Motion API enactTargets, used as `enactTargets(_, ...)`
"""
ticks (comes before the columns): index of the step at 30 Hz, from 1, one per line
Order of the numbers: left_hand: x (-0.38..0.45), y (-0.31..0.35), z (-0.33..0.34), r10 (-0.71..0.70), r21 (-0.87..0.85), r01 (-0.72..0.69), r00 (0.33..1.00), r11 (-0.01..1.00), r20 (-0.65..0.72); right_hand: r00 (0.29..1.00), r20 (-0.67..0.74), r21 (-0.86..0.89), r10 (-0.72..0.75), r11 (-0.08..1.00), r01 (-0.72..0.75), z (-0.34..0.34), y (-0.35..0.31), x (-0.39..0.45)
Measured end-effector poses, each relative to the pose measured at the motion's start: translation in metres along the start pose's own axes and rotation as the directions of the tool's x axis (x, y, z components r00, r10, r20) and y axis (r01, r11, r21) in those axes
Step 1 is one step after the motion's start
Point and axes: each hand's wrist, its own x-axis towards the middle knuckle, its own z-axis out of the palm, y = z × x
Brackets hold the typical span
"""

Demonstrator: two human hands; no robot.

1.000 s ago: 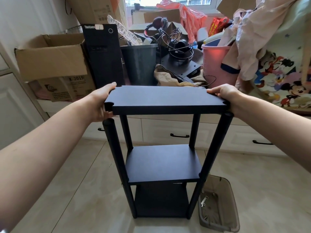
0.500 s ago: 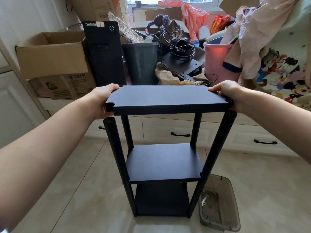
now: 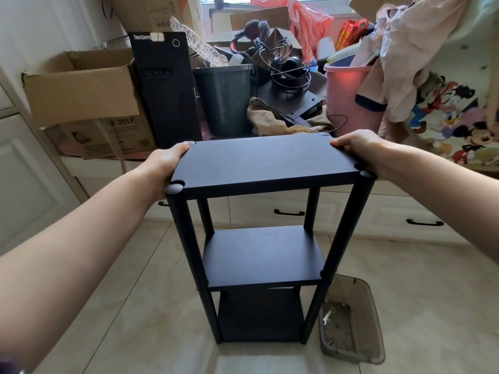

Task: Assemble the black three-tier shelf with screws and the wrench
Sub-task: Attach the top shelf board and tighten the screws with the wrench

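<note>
The black three-tier shelf [image 3: 263, 255] stands upright on the tiled floor. Its top board [image 3: 266, 160] sits level with the tops of the four round posts, whose ends show in the corner notches. My left hand [image 3: 164, 164] grips the board's left edge, thumb on top. My right hand [image 3: 363, 149] grips the right edge, fingers curled over it. A brown plastic tray [image 3: 351, 322] on the floor by the right front post holds a small silver wrench [image 3: 326, 317] and a few screws [image 3: 334, 310].
White cabinets with black handles [image 3: 289, 212] run behind the shelf. On their top stand a cardboard box [image 3: 81, 87], a black computer tower [image 3: 164, 87], a dark bin [image 3: 225, 98], a pink bucket [image 3: 348, 101] and hanging clothes. Bare tiled floor lies around the shelf.
The top board has come down from above the near post tops to sit level with them. Both hands kept their hold on its edges.
</note>
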Motion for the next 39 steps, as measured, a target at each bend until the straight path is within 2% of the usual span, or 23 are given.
enactTargets(4,0.001,-0.001,0.000,0.007,-0.014,-0.007,1.000,1.000,0.017,0.999,0.031,0.023,-0.007,1.000,0.006,-0.001,0.003,0.000)
enactTargets(7,0.003,0.000,-0.001,0.008,0.046,-0.009,1.000,0.999,0.015,0.999,0.038,0.045,-0.007,0.999,0.005,0.000,0.002,0.000)
enactTargets(11,0.010,0.001,-0.002,-0.004,0.096,0.004,1.000,0.995,-0.001,0.999,0.044,-0.074,0.031,0.997,-0.028,-0.004,-0.008,-0.003)
enactTargets(16,0.015,-0.001,-0.003,-0.003,0.080,0.002,1.000,0.997,0.008,0.999,0.042,-0.014,0.026,1.000,-0.026,-0.002,-0.004,-0.001)
enactTargets(26,0.017,-0.002,-0.001,-0.003,0.053,0.001,1.000,0.999,0.024,0.994,0.087,-0.163,0.061,0.986,-0.046,-0.001,-0.014,0.001)
enactTargets(29,0.019,-0.002,0.000,-0.006,0.050,0.004,1.000,0.999,0.028,0.999,0.037,-0.130,0.024,0.991,-0.019,0.000,-0.009,0.009)
enactTargets(32,0.020,-0.004,0.000,-0.002,0.072,0.001,1.000,0.997,0.011,0.996,0.084,-0.037,0.032,0.999,-0.029,0.001,-0.007,0.010)
enactTargets(36,0.019,-0.004,-0.001,0.007,0.062,-0.010,0.999,0.998,0.035,0.998,0.040,-0.125,0.046,0.991,-0.041,0.001,-0.011,0.008)
enactTargets(39,0.017,0.000,0.000,-0.001,0.066,0.000,1.000,0.998,0.022,0.999,0.041,-0.081,0.031,0.996,-0.028,0.000,-0.012,0.009)
